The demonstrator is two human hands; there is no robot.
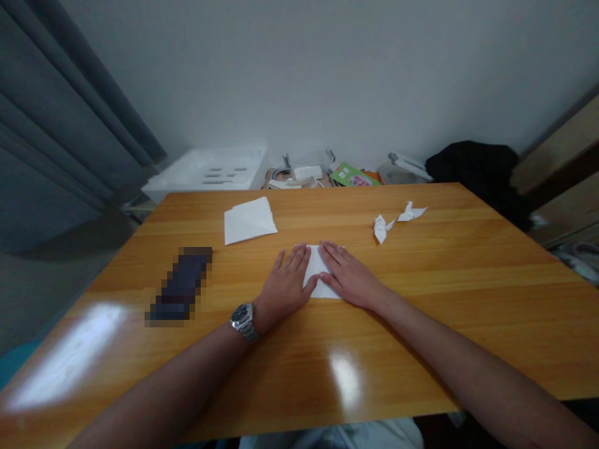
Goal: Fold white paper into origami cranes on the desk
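A white sheet of paper (pixel 319 288) lies flat on the wooden table between my two hands, which cover its left and right sides. My left hand (pixel 287 282), with a metal watch on its wrist, rests flat on the paper's left part, fingers stretched forward. On the right part lies my right hand (pixel 350 274), also flat with fingers extended. The thumbs come close together over the middle of the sheet. Farther back to the right stand two folded white paper birds (pixel 382 229), one beside the other. Whether the sheet under my hands is folded, I cannot tell.
A stack of white paper (pixel 249 221) lies at the back left of the table (pixel 262 386). Left of my arm is a dark, pixelated object (pixel 180 284). Beyond the far edge are a white plastic tray (pixel 206 168), a green booklet (pixel 353 175) and a black cloth-like heap (pixel 477 174).
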